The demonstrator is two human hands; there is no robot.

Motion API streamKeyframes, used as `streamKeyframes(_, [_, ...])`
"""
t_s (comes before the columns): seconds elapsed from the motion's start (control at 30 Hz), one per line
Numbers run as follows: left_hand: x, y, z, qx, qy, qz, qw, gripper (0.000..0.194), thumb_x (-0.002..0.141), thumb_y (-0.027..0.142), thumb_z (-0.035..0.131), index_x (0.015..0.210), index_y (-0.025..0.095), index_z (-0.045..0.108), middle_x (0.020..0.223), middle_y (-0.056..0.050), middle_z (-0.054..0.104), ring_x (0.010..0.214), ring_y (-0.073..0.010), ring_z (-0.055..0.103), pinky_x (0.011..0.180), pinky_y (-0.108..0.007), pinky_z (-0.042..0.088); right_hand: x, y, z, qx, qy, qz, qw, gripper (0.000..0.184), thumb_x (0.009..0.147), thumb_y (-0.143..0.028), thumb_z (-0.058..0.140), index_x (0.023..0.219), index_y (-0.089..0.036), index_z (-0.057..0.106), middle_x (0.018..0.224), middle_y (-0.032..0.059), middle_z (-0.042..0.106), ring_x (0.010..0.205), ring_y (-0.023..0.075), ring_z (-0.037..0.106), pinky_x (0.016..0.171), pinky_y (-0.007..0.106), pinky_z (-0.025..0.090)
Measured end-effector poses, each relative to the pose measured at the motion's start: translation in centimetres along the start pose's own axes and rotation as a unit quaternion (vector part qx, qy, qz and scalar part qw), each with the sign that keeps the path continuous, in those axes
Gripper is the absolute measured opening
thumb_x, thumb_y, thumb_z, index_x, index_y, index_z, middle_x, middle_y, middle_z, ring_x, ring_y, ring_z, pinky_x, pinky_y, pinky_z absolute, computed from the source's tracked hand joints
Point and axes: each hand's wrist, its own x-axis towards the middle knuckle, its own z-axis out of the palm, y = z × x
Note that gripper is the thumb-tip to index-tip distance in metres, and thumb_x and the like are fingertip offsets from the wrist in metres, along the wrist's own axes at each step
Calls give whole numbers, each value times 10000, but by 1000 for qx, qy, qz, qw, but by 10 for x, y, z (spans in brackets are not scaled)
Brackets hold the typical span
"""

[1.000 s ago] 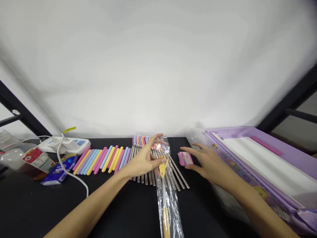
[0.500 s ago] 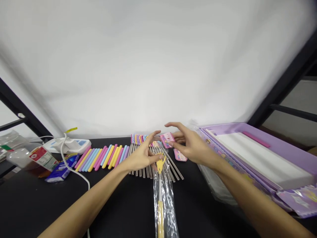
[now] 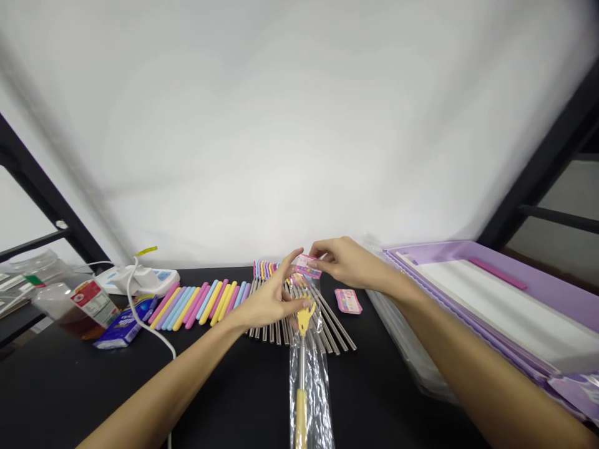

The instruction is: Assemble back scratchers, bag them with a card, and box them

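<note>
Closing in, right-hand fingers [image 3: 322, 248] now pinch a glossy pink card [image 3: 307, 265] above the steel rods [image 3: 334, 324].

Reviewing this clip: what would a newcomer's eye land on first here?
The bright row of pastel sticks left of centre stands out first, beside a fan of steel rods at the centre. Above the rods, the right hand pinches a small pink card, close to the left hand. A large lilac box fills the right side.
</note>
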Motion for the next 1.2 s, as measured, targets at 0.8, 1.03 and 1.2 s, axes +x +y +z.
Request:
streamKeyframes(0.8, [7, -17, 7, -63, 54, -31, 996, 762, 736, 361, 792, 1397, 202, 448, 1254, -179, 556, 713, -172, 688, 505, -283, 601, -6, -2, -4, 51, -26, 10, 998, 119, 783, -277, 682, 824, -170, 715, 738, 27, 679, 680, 157, 599, 619, 278, 457])
streamKeyframes(1.03, [6, -16, 10, -82, 10, -8, 997, 666, 754, 309, 780, 1358, 265, 505, 1225, -139, 581, 938, -254, 683, 525, -290, 620, -12, -7, -15, -23, -36, 12, 999, 168, 896, -314, 562, 946, -218, 691, 747, 17, 716, 636, 155, 623, 567, 269, 422])
streamKeyframes(1.2, [4, -18, 10, -102, 19, -20, 994, 825, 753, 273, 783, 1459, 302, 355, 1215, -150, 580, 851, -227, 698, 538, -307, 624, -13, -3, -14, 22, -3, -12, 1000, 145, 904, -344, 563, 943, -226, 637, 699, -2, 688, 630, 147, 620, 566, 269, 440])
